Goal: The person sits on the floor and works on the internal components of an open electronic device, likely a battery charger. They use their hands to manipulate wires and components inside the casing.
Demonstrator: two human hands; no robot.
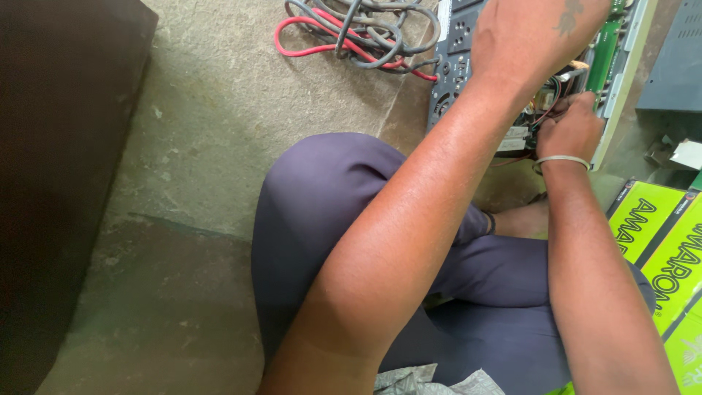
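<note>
- Reaching into an opened electronic unit (468, 51) on the floor, just beyond the knees: left hand (537, 33) laid over its top, grip impossible to tell from here.
- Pinching with the right hand (570, 128), curled among thin wires (545, 110) beside a green circuit board (603, 55), one band on its wrist.
- Risking a snagged or torn wire, judging by how tightly the fingers crowd them; also a board knocked by the covering hand.
- Counting outward: two hands, one open unit, one green board, one tangle of red and grey cables (358, 33), one grey case (676, 62), bright green boxes (662, 241), at least two.
</note>
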